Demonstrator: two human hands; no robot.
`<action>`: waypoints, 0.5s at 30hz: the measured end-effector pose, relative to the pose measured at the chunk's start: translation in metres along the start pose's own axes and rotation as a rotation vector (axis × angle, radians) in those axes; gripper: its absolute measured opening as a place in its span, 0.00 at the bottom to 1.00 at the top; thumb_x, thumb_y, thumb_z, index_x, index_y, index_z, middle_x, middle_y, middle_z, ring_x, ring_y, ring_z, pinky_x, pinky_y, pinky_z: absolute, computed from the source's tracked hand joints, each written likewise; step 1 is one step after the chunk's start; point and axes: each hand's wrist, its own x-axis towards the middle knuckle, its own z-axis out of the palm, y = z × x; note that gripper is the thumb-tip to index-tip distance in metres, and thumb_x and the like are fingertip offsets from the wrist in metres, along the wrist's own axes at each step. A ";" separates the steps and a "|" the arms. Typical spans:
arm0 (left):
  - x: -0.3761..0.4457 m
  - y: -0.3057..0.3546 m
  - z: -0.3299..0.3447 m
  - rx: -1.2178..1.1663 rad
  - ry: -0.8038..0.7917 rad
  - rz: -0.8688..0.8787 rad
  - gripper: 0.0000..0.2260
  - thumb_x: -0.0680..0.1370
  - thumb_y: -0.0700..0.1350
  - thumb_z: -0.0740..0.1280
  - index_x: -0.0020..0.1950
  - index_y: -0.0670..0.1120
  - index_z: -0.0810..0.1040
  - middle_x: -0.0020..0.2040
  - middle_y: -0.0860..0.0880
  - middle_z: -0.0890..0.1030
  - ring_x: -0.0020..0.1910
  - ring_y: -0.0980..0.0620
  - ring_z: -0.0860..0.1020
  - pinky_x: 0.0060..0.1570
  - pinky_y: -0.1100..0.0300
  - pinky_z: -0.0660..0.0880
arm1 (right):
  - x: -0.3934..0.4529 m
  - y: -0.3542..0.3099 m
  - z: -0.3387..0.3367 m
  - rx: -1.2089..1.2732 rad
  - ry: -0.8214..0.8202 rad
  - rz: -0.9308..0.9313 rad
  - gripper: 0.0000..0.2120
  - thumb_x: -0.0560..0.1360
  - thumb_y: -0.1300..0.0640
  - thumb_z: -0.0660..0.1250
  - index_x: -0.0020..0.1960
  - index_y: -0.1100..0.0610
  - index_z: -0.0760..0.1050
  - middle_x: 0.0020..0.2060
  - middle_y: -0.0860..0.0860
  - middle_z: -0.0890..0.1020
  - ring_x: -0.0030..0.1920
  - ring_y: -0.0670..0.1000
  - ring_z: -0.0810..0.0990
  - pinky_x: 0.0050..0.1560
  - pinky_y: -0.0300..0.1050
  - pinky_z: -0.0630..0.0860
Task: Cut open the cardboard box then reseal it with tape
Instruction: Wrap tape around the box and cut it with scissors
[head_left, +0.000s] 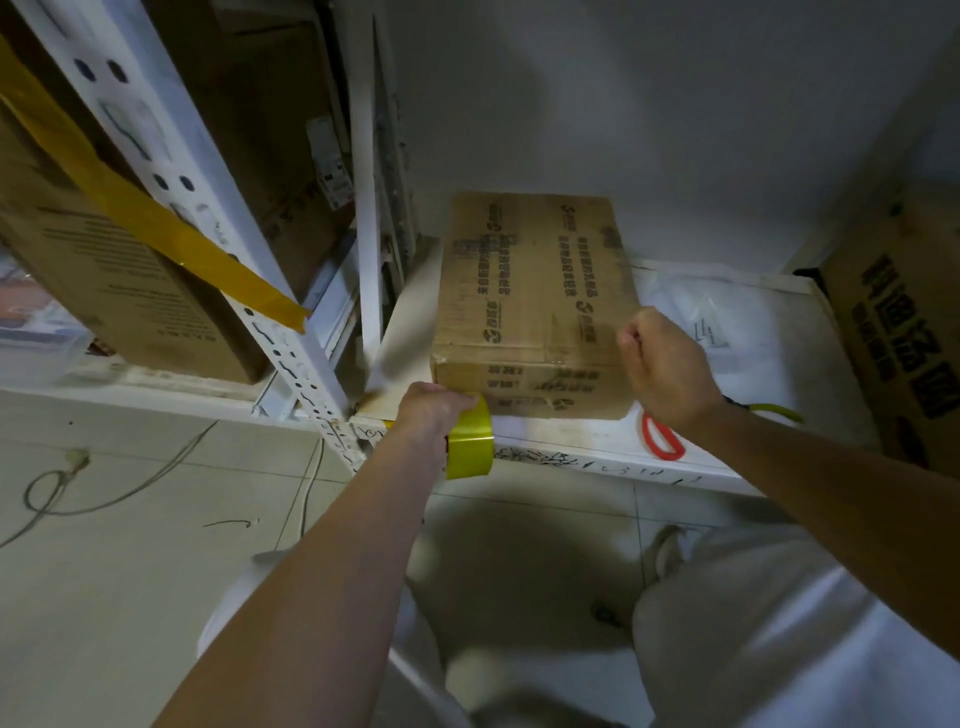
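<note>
1. The box (535, 301) lies flat on the white shelf (597, 441), close to its front edge and toward its left end, hard by the upright post (291, 332). Its top flaps lie closed; I cannot make out a cut seam or fresh tape on top.

2. My left hand (431, 415) is clamped round the tape roll (470, 441), holding it against the box's near bottom-left corner, just over the shelf's front edge. Whether the tape end already sticks to the cardboard is hidden behind my hand.

3. My right hand (665, 364) is curled into a fist at the box's near right corner, resting against the top edge. It may be pinching something small, but I cannot tell; it looks to be steadying the box.

4. The scissors (662, 439) lie on the shelf at the front edge, just right of the box and partly under my right wrist. Only the red handle shows.

5. I judge this to be the resealing step, with tape about to go on.

6. Next I would need to anchor the tape end on the near face, then pull the roll up and over the top along the flap seam, keeping the box from sliding back.

7. Further out, another box (904, 332) stands at the shelf's right end.
</note>
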 end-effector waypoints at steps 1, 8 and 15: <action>0.004 0.000 0.000 0.004 0.010 -0.006 0.29 0.59 0.41 0.77 0.59 0.43 0.75 0.54 0.39 0.81 0.51 0.38 0.81 0.52 0.37 0.78 | -0.003 0.009 -0.002 0.014 0.026 0.071 0.10 0.83 0.54 0.52 0.48 0.57 0.68 0.40 0.54 0.75 0.39 0.52 0.75 0.40 0.46 0.72; 0.020 -0.004 0.004 0.031 0.072 -0.062 0.24 0.63 0.41 0.77 0.57 0.40 0.77 0.52 0.38 0.82 0.50 0.36 0.81 0.53 0.36 0.76 | -0.026 0.079 0.014 -0.269 -0.269 0.519 0.12 0.79 0.57 0.61 0.57 0.63 0.70 0.53 0.61 0.78 0.55 0.60 0.78 0.51 0.48 0.74; 0.032 -0.003 0.005 0.052 0.109 -0.111 0.27 0.59 0.41 0.77 0.57 0.44 0.77 0.52 0.40 0.82 0.51 0.37 0.81 0.56 0.36 0.74 | -0.036 0.080 0.034 -0.480 -0.385 0.485 0.18 0.77 0.50 0.62 0.59 0.62 0.73 0.55 0.58 0.77 0.55 0.55 0.78 0.52 0.44 0.75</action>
